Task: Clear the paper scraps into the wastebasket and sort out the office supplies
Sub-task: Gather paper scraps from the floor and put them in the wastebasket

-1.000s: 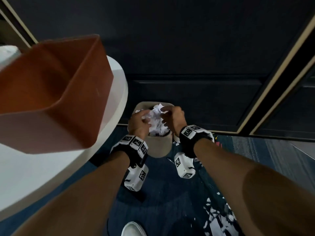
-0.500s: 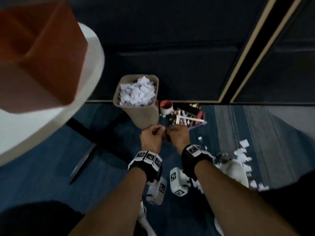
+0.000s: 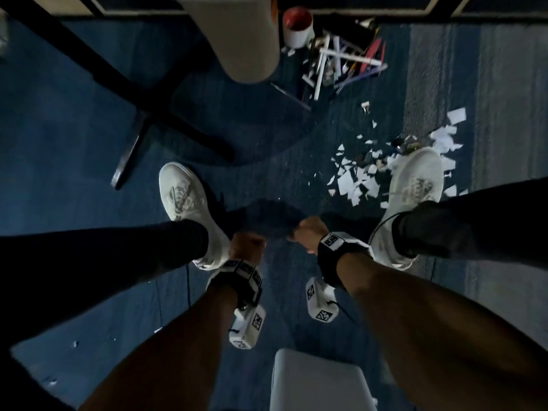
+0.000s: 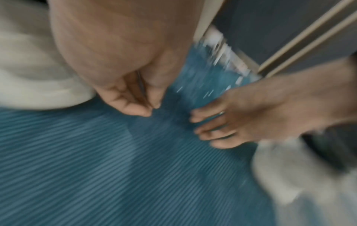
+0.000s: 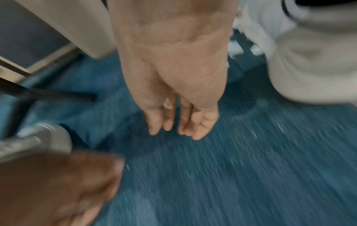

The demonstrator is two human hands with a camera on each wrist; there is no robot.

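Both hands hang empty over the blue carpet [image 3: 89,120] between two white shoes: the left hand [image 3: 247,244] with fingers loosely curled, the right hand [image 3: 307,232] with fingers relaxed. One wastebasket [image 3: 237,37] stands far ahead. Right of it sit one mug [image 3: 298,28] and a jumble of supplies [image 3: 341,63]. Scraps [image 3: 358,179] litter the floor near the right shoe [image 3: 412,185].
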